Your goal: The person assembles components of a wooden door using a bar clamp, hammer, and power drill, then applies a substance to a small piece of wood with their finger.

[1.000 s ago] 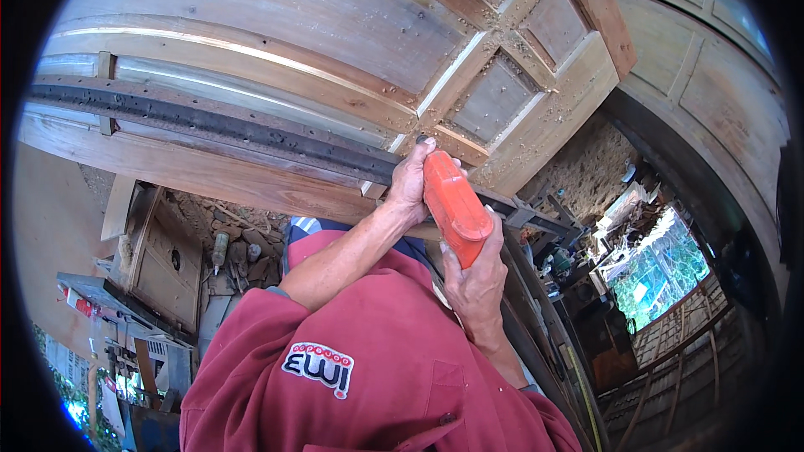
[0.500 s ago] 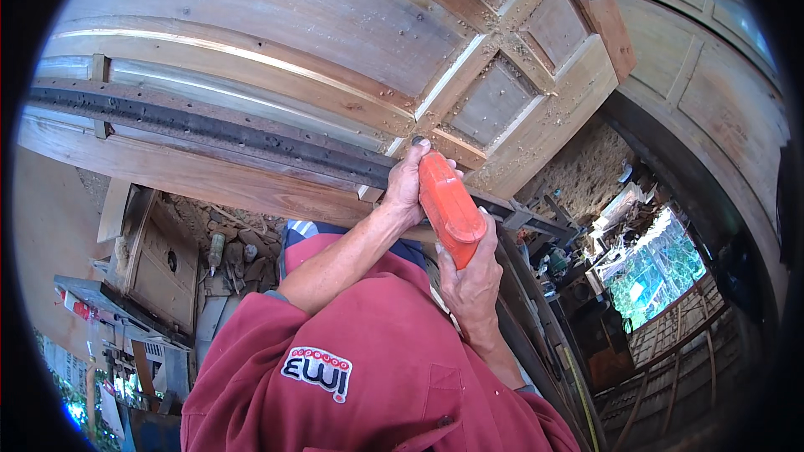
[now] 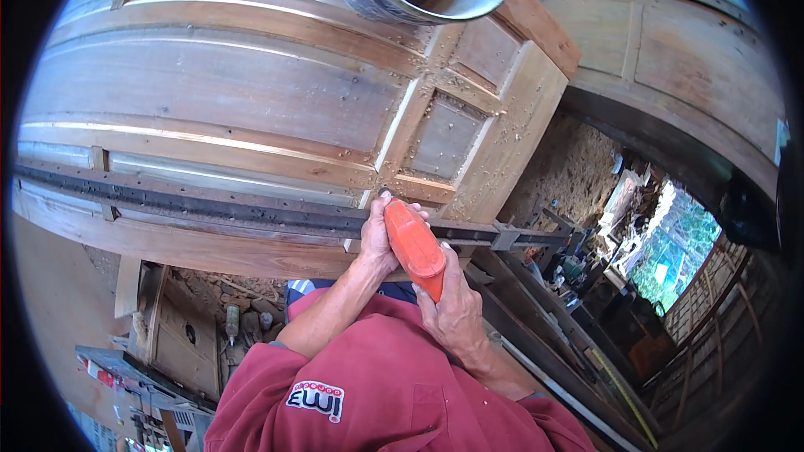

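Note:
Both my hands are closed around an orange-red tool (image 3: 416,244) with a long rounded casing; its exact kind does not show. My left hand (image 3: 377,233) wraps its far end, where a small dark round part sticks out by the thumb. Around the near end, my right hand (image 3: 455,303) grips the casing. The tool is held low over the near edge of a panelled wooden door (image 3: 251,75), beside a long dark metal bar (image 3: 209,208) lying across the door. The underside of the tool is hidden.
A metal bucket (image 3: 469,4) with scraps inside stands on the door's far part. Wood chips are scattered over the panels. More panelled wood (image 3: 678,59) is at the right. At lower left are a plastic bottle (image 3: 232,322) and a wooden box (image 3: 188,326).
The view has shifted, so the door, hands and tool sit lower and further left, and more of the bucket shows. Both hands keep their hold on the orange-red tool.

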The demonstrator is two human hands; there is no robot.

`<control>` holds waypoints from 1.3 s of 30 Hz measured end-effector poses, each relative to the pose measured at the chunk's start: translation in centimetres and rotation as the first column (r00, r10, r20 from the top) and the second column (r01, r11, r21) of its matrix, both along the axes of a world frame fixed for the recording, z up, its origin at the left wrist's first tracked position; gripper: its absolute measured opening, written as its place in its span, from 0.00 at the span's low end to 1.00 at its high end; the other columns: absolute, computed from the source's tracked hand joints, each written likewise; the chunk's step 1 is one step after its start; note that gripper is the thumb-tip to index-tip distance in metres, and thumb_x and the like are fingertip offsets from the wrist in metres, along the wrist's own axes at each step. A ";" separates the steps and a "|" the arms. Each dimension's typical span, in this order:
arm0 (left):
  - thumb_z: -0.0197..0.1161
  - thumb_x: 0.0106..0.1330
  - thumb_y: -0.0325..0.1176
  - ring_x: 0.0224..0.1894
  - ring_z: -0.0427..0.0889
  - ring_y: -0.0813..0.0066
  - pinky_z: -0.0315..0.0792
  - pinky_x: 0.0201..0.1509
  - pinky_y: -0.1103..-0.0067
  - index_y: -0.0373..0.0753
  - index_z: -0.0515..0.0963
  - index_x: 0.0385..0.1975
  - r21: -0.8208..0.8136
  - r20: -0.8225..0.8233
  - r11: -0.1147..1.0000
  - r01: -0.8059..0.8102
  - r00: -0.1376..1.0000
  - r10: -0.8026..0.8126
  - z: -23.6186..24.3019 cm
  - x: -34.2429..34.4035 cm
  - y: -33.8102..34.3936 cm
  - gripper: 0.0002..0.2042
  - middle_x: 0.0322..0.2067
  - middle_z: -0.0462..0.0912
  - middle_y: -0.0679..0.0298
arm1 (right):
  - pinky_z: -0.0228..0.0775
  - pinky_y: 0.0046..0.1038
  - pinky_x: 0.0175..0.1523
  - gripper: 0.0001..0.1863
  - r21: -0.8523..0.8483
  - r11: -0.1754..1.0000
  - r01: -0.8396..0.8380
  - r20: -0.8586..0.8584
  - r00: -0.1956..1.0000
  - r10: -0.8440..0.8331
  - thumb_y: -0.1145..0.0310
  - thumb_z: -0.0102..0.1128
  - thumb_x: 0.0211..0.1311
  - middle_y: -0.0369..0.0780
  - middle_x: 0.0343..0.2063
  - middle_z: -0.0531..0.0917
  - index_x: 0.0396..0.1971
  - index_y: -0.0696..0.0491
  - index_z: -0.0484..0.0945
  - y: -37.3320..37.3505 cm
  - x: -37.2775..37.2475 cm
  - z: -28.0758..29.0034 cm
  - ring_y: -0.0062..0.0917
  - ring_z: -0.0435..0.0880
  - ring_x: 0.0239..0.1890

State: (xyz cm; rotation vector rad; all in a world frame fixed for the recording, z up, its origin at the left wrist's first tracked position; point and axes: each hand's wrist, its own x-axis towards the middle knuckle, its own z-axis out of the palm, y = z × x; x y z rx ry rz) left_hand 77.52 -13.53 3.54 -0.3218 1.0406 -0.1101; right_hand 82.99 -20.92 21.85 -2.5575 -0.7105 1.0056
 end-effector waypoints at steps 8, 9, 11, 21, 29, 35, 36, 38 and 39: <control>0.50 0.73 0.60 0.41 0.83 0.58 0.80 0.49 0.60 0.36 0.75 0.43 -0.012 0.153 0.998 -0.056 0.987 0.057 7.2 0.3 0.4 0.27 0.37 0.82 0.55 | 0.82 0.39 0.46 0.42 0.208 0.973 0.100 0.050 0.992 -0.113 0.70 0.74 0.55 0.59 0.47 0.82 0.65 0.67 0.58 -4.8 -2.4 3.9 0.50 0.87 0.45; 0.46 0.74 0.63 0.41 0.82 0.58 0.80 0.49 0.59 0.37 0.75 0.41 0.017 0.133 0.998 -0.058 0.990 0.055 8.2 0.2 0.8 0.29 0.36 0.80 0.55 | 0.82 0.38 0.46 0.42 0.267 0.956 0.118 0.046 0.990 -0.135 0.69 0.74 0.55 0.59 0.48 0.81 0.64 0.68 0.59 -5.1 -2.7 4.0 0.48 0.87 0.45; 0.46 0.73 0.64 0.39 0.82 0.58 0.80 0.46 0.59 0.39 0.74 0.39 0.196 0.087 0.981 0.007 0.996 -0.024 9.7 -0.5 3.1 0.29 0.35 0.80 0.58 | 0.82 0.37 0.48 0.43 0.433 0.892 0.134 0.054 0.983 -0.174 0.65 0.76 0.56 0.60 0.51 0.80 0.65 0.67 0.60 -5.0 -3.1 3.4 0.46 0.86 0.49; 0.48 0.76 0.57 0.35 0.82 0.64 0.80 0.44 0.67 0.37 0.73 0.35 0.871 -0.226 0.447 0.202 0.974 -0.001 11.7 -13.0 29.1 0.25 0.31 0.80 0.58 | 0.81 0.37 0.45 0.30 0.586 0.810 0.030 -0.155 0.985 0.076 0.67 0.66 0.64 0.48 0.42 0.82 0.64 0.56 0.69 -3.5 -6.2 -5.3 0.40 0.86 0.42; 0.58 0.71 0.56 0.27 0.76 0.78 0.73 0.30 0.73 0.37 0.78 0.33 0.701 -0.712 0.013 0.713 0.698 0.079 5.3 -19.8 41.4 0.24 0.27 0.77 0.68 | 0.79 0.47 0.46 0.26 0.322 0.945 0.062 -0.212 0.977 0.008 0.65 0.63 0.63 0.50 0.43 0.82 0.61 0.51 0.72 -11.3 -8.4 -10.2 0.50 0.83 0.43; 0.58 0.71 0.58 0.29 0.73 0.74 0.70 0.34 0.70 0.30 0.78 0.29 0.573 -0.799 -0.148 0.806 0.589 0.118 1.5 -19.1 40.5 0.29 0.26 0.77 0.63 | 0.75 0.44 0.51 0.36 0.149 0.930 -0.335 -0.144 0.924 0.355 0.52 0.69 0.58 0.47 0.46 0.79 0.66 0.43 0.69 -12.7 -13.4 -15.9 0.43 0.80 0.51; 0.58 0.71 0.58 0.29 0.73 0.74 0.70 0.34 0.70 0.30 0.79 0.29 0.573 -0.806 -0.124 0.810 0.584 0.094 1.3 -18.8 39.8 0.29 0.26 0.77 0.63 | 0.75 0.44 0.51 0.36 0.116 0.910 -0.397 -0.113 0.905 0.410 0.53 0.71 0.56 0.47 0.44 0.79 0.65 0.43 0.70 -12.8 -14.6 -16.9 0.46 0.81 0.47; 0.58 0.71 0.58 0.28 0.72 0.75 0.70 0.33 0.71 0.31 0.78 0.29 0.586 -0.803 -0.096 0.805 0.592 0.063 1.0 -18.6 38.2 0.29 0.25 0.77 0.64 | 0.75 0.44 0.51 0.31 0.079 0.872 -0.483 -0.056 0.871 0.488 0.57 0.69 0.55 0.47 0.42 0.78 0.59 0.46 0.73 -12.8 -16.1 -19.0 0.46 0.81 0.48; 0.58 0.70 0.58 0.27 0.72 0.76 0.69 0.31 0.71 0.32 0.78 0.29 0.601 -0.792 -0.094 0.794 0.607 0.061 1.0 -18.6 37.6 0.28 0.25 0.76 0.66 | 0.75 0.45 0.50 0.27 0.089 0.887 -0.453 -0.008 0.890 0.456 0.60 0.67 0.55 0.47 0.42 0.78 0.56 0.47 0.73 -12.6 -16.8 -19.7 0.47 0.81 0.49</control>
